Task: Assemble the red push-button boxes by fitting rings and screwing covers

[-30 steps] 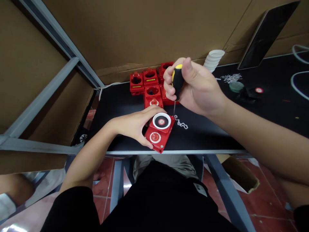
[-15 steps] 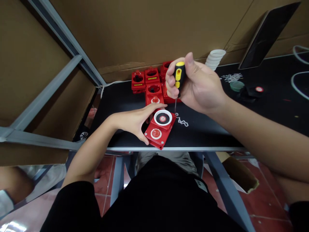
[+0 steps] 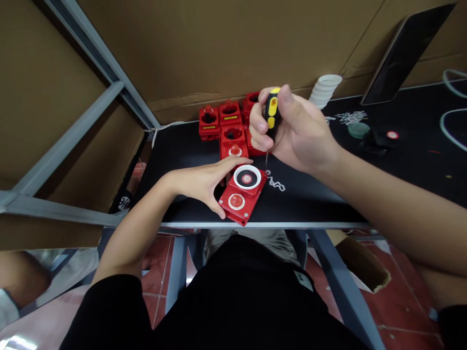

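Gripping the red unit (image 3: 242,194) at the lower centre of the frame, the left hand (image 3: 209,182) is spreading its fingers wide around it, presumably for bracing. The right hand (image 3: 297,129) is curling its fingers tightly around a screwdriver (image 3: 272,112), its shaft standing near-upright at the unit's upper-right corner. The unit is reaching the bench's (image 3: 310,204) front edge; red housings (image 3: 226,141) are limiting room above, more room lying rightward.

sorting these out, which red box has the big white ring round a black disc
The red box held by the left hand, below the screwdriver. Its big ring sets it apart; red boxes behind show dark holes, where visible.
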### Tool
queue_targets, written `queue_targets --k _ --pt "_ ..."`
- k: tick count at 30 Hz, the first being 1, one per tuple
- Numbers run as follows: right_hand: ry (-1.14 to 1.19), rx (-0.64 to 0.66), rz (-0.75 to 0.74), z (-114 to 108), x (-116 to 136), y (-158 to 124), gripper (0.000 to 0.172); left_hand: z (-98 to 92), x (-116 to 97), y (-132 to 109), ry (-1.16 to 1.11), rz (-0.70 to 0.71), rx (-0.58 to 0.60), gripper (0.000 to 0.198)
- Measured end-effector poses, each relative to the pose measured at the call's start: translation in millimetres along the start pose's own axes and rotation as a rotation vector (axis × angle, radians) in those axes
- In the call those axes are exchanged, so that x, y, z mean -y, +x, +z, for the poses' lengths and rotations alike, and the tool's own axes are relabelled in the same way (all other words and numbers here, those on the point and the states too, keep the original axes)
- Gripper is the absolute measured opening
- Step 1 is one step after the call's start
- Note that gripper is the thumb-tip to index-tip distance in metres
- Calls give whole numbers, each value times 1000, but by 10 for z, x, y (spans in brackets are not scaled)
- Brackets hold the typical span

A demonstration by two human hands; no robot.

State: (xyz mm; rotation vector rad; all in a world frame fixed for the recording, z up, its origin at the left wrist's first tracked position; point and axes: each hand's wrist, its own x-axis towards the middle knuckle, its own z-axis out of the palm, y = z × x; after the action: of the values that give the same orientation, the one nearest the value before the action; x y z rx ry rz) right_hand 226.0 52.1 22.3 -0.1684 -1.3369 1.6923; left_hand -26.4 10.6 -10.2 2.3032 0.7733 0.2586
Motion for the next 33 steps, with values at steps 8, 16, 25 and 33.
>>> queue_targets --k 8,16,25,33 --pt "-139 -36 -7 -17 -5 -22 47 16 37 5 3 73 -25 143" --pt "-100 -24 9 -3 -6 -14 47 17 47 -12 13 68 -8 143" --pt "29 91 0 -22 22 5 52 17 53 -19 19 66 -5 145" --pt "19 68 -25 -65 2 29 58 15 44 -26 12 52 -10 143"
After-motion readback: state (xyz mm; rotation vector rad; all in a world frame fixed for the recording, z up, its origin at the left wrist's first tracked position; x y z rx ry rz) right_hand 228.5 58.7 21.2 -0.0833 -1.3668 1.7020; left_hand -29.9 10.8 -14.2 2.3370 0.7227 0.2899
